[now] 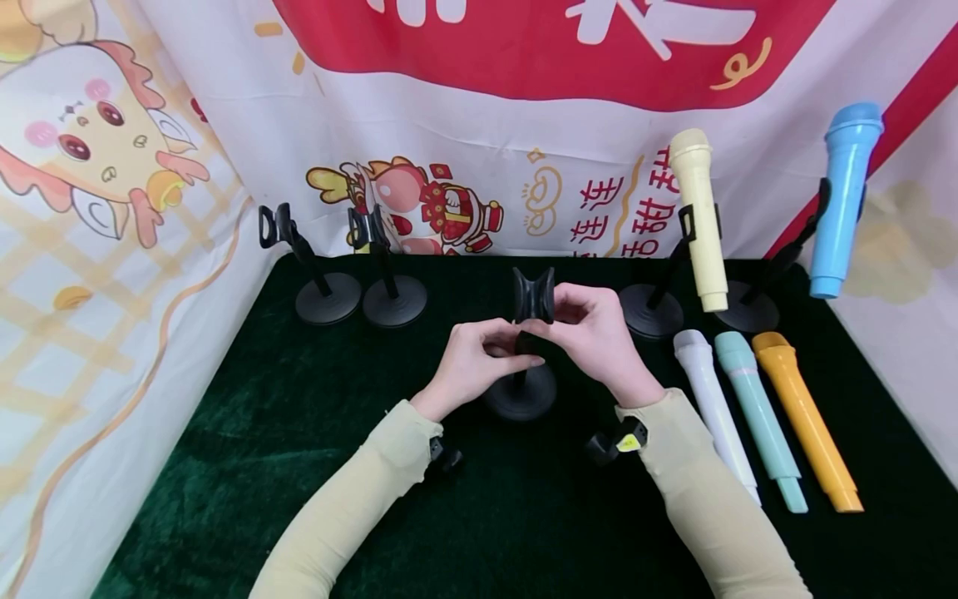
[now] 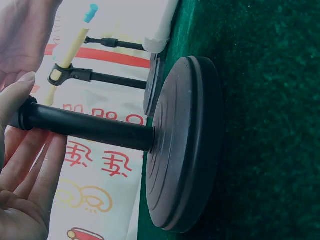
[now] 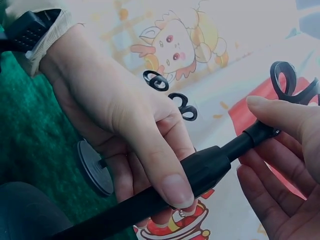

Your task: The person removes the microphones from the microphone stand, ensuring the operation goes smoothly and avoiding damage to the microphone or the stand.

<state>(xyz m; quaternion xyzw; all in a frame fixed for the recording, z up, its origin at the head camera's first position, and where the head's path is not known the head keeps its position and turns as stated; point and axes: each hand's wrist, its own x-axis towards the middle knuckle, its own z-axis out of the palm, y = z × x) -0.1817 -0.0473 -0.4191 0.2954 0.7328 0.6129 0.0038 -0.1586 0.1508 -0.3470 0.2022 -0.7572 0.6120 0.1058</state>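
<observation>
A black tabletop microphone stand (image 1: 521, 398) stands upright on the dark green cloth, its round base (image 2: 185, 145) flat on it. My left hand (image 1: 475, 359) grips the stand's pole at the ribbed collar (image 3: 206, 170), thumb on the near side. Higher up, my right hand (image 1: 595, 337) pinches the neck just below the microphone clip (image 1: 534, 297). In the right wrist view, the left hand (image 3: 130, 110) is on the collar and the right hand (image 3: 292, 145) is at the clip's base. The clip holds no microphone.
Two bare stands (image 1: 328, 297) (image 1: 394, 299) are at the back left. At the back right, stands hold a cream microphone (image 1: 702, 225) and a blue microphone (image 1: 846, 204). White (image 1: 714, 408), mint (image 1: 759, 416) and orange (image 1: 808, 420) microphones lie at right. A printed cloth hangs behind.
</observation>
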